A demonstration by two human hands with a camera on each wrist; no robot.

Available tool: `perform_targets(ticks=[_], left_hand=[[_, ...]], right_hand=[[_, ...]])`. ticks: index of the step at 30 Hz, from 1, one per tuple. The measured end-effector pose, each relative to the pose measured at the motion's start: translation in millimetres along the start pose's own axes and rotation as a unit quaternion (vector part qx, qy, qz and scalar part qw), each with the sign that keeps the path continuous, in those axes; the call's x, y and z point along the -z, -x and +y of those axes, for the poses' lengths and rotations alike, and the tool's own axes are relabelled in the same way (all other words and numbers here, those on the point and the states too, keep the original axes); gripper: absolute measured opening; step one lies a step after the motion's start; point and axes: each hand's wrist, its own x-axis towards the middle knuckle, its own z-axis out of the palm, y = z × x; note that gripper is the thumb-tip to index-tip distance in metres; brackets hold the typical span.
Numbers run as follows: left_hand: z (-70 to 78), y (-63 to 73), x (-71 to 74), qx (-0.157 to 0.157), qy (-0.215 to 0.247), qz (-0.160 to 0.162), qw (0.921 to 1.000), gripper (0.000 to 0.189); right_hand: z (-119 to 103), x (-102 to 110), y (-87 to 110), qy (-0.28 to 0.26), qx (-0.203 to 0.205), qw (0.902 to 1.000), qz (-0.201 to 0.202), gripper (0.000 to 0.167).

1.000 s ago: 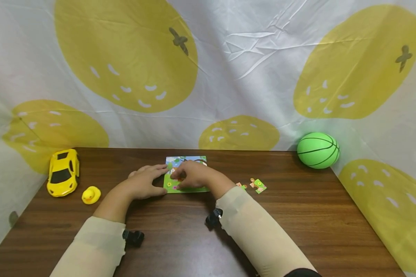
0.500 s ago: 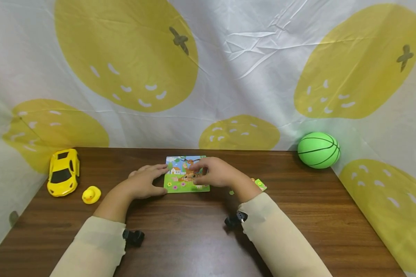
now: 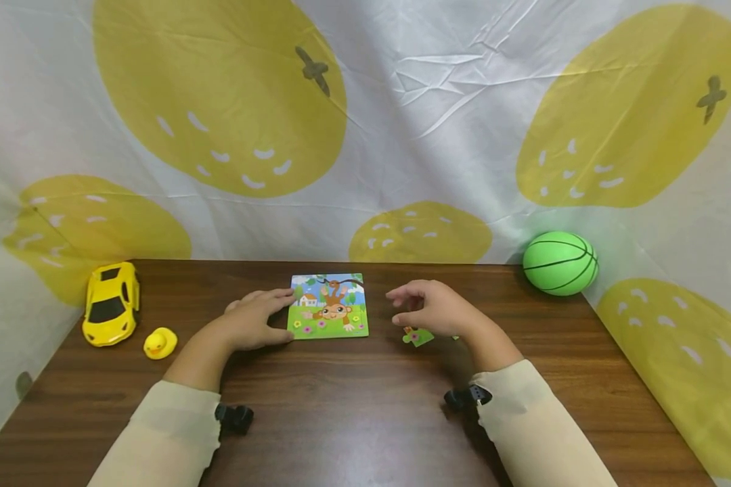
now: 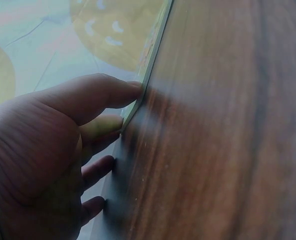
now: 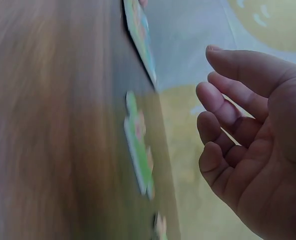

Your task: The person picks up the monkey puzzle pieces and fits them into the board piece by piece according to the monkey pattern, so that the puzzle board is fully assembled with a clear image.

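A square jigsaw puzzle (image 3: 329,312) with a monkey picture lies flat toward the back of the table. My left hand (image 3: 252,321) touches its left edge with outstretched thumb and fingertips; in the left wrist view the thumb rests at the puzzle's rim. Over to the right, my right hand (image 3: 440,308) hovers above the table with loosely bent fingers and holds nothing. Beneath it lies a loose green puzzle piece (image 3: 422,337), also in the right wrist view as a green piece (image 5: 138,152). The hand mostly hides a second puzzle piece (image 3: 455,337).
A yellow toy car (image 3: 111,304) and a yellow rubber duck (image 3: 160,343) stand on the left of the brown wooden table (image 3: 341,412). At the back right sits a green ball (image 3: 560,264). A fruit-patterned white curtain (image 3: 414,135) borders the table.
My right hand has moved right, from over the puzzle to above the loose pieces, uncovering the monkey picture. My left hand has stayed at the puzzle's left edge.
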Motion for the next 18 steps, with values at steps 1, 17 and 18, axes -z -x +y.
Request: perform_targets(ticks=[1,17,18], left_hand=[[0.0,-0.2,0.1,0.000,0.000,0.000,1.0000,0.081],[-1.5,-2.2,-1.8,0.001,-0.006,0.003,1.0000,0.081],[-1.2,-2.1,-1.5,0.001,-0.005,0.002,1.0000,0.081]], right_hand=[[4.1,1.3,2.2,-0.001,-0.003,1.0000,0.004,0.047],[39.1,7.9,15.3,0.001,-0.033,0.9995,-0.004,0.047],[39.7,7.5,15.4,-0.001,-0.033,0.9994,-0.008,0.047]])
